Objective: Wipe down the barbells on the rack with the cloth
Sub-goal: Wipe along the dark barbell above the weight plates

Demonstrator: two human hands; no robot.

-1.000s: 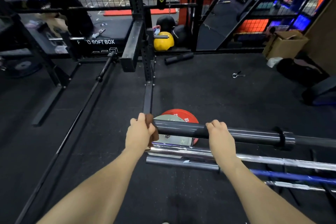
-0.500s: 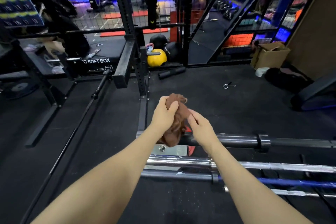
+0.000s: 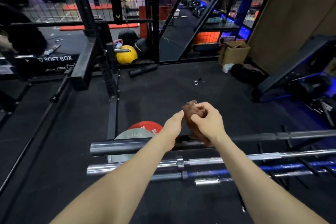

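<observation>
Holding a bunched brown cloth (image 3: 193, 114), the right hand (image 3: 209, 122) has its fingers curled around the fabric, its grip closed on it above the top barbell (image 3: 127, 148). The left hand (image 3: 171, 129) is beside it with straight fingers, the fingertips touching the cloth's left edge, its grip released. The cloth's lower end hangs down to the dark bar. Below that barbell, more bars lie on the rack: a chrome barbell (image 3: 218, 161), then a blue barbell (image 3: 272, 168), then a short chrome end (image 3: 207, 181). A red weight plate (image 3: 145, 127) and a grey plate (image 3: 134, 135) lie on the floor (image 3: 163, 89) behind the bars; the red one's white lettering is cut off and unreadable. At the left, a black box (image 3: 47, 63) reads "SOFT BOX". A yellow ball (image 3: 126, 54) sits by the rack upright (image 3: 111, 71), and a cardboard box (image 3: 234, 53) stands at the right.
</observation>
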